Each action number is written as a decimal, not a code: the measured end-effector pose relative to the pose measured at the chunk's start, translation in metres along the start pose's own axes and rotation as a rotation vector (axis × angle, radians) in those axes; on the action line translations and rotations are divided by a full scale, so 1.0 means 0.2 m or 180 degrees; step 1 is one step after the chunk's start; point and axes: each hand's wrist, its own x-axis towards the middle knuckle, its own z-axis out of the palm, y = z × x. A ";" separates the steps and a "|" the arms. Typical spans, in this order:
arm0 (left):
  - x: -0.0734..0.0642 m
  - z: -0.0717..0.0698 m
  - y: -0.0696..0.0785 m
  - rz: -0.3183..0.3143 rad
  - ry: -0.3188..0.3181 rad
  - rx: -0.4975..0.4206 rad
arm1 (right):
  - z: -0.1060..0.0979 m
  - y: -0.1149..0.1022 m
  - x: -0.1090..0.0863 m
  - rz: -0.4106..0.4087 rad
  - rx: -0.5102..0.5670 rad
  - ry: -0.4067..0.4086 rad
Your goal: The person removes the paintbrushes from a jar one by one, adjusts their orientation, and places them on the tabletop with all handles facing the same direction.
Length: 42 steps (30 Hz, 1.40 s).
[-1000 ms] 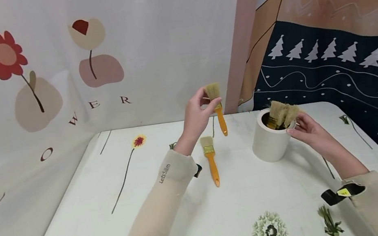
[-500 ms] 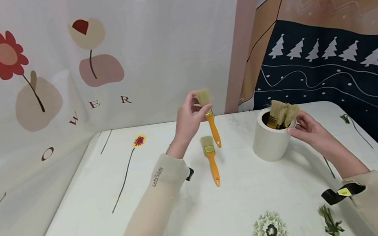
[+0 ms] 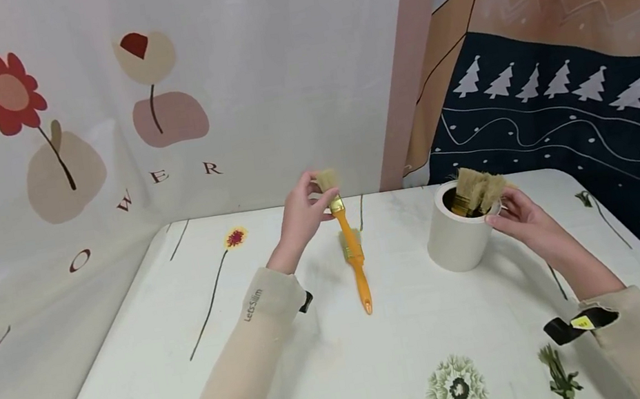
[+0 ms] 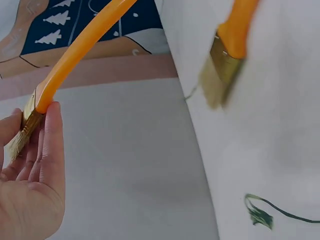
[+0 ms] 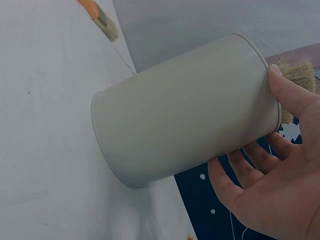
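Observation:
My left hand (image 3: pixel 299 215) pinches a paintbrush (image 4: pixel 80 55) near its metal band and pale bristles, its orange handle pointing down and away from the palm. Under it on the table lies a second orange-handled paintbrush (image 3: pixel 363 287), bristles toward the back; in the head view the held brush overlaps its upper part. To the right stands an off-white cylindrical pot (image 3: pixel 455 244) with paintbrushes (image 3: pixel 476 190) in it, bristles up, their handles hidden inside. My right hand (image 3: pixel 526 221) grips the pot at its rim, thumb (image 5: pixel 287 92) on one side and fingers (image 5: pixel 245 170) around the other.
A white cloth with printed flowers covers the table (image 3: pixel 416 331). Behind it hangs a pale curtain (image 3: pixel 276 81) with flower prints, and at the right a dark blue cloth (image 3: pixel 572 125) with white trees borders the table.
My left hand has moved left and lower with its paintbrush, from beside the lying brush to over it. My right hand and the pot have stayed put.

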 end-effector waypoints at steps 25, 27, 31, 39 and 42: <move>-0.04 0.00 -0.27 -0.1004 -0.0458 0.0607 | 0.00 -0.01 0.01 0.0050 -0.0008 -0.0001; -0.04 0.00 -0.28 -0.1038 -0.0504 0.0705 | 0.00 -0.01 0.01 0.0055 -0.0004 0.0000; -0.04 0.01 -0.31 -0.1102 -0.0597 0.0982 | 0.00 -0.01 0.01 0.0044 -0.0022 0.0008; -0.04 0.01 -0.35 -0.1402 -0.0727 0.1146 | 0.00 -0.01 0.01 0.0060 -0.0021 -0.0017; -0.05 0.02 -0.36 -0.1475 -0.0744 0.1204 | 0.00 -0.01 0.00 0.0086 -0.0035 -0.0016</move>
